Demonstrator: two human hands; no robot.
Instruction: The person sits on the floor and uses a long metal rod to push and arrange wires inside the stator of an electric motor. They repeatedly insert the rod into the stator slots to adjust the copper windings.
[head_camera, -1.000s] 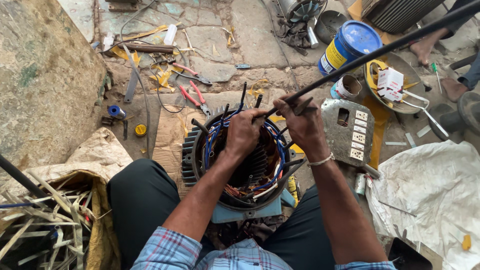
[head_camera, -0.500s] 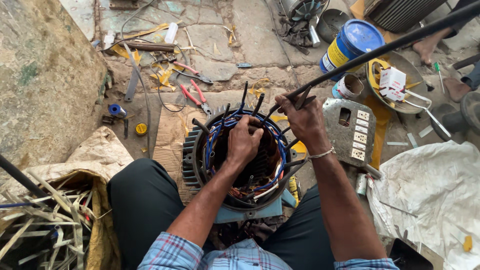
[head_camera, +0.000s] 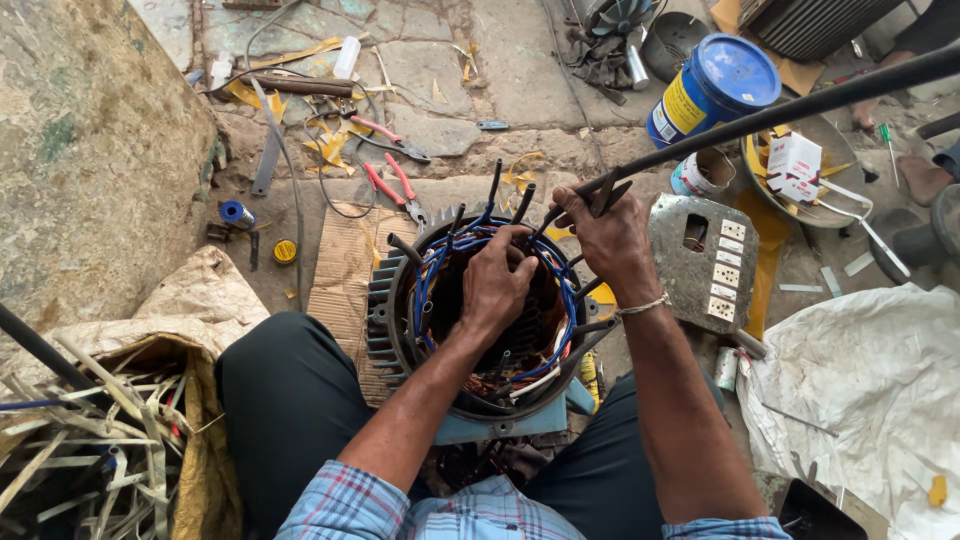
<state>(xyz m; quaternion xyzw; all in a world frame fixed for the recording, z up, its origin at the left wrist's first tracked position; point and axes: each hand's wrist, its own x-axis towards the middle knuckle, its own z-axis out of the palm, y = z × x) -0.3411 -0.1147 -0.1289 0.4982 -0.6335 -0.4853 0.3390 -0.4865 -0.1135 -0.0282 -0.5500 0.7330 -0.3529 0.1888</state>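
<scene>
While pressed into blue windings (head_camera: 440, 262), left hand (head_camera: 497, 282) curled; right hand (head_camera: 607, 238) clamped on black sleeving (head_camera: 760, 118) above ribbed stator (head_camera: 385, 310).

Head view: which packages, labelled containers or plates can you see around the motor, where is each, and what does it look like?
Blue cylindrical can with yellow label: upper right, tilted.
Small white-and-red cardboard box: in a round metal dish, right of the can.
Grey metal plate with small white labels: beside the right hand.
Small white labelled tube: by the right forearm.
</scene>
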